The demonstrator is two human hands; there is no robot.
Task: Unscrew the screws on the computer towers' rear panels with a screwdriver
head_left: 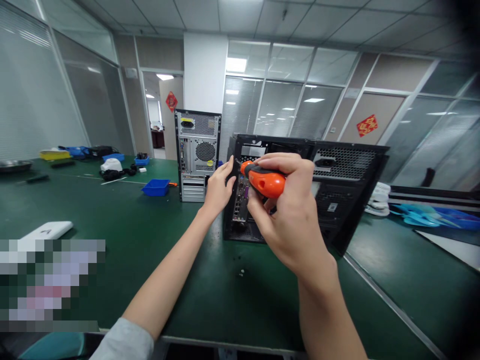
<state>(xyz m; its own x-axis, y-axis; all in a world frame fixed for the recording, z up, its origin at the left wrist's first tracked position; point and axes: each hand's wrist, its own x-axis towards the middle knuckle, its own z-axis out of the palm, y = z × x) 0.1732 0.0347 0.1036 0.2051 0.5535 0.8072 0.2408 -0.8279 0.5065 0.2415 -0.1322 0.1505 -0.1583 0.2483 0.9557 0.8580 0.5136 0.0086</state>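
Observation:
A black computer case (350, 162) lies on its side on the green table, its back panel with ports and a power supply facing me. My right hand (290, 210) grips an orange and black screwdriver (265, 181), its tip pointing at the upper left part of the back panel. Whether the tip touches a screw is hard to make out. Against the case's left edge rests my left hand (220, 185), fingers stretched out and holding nothing. A few small screws (242, 272) lie on the table in front of the case.
Behind my left hand stands a second computer tower (198, 155), upright. A blue tray (155, 187) sits to its left. White and blue items (416, 214) lie at the right, a white box (48, 231) at the left. The green table (157, 235) spans the foreground.

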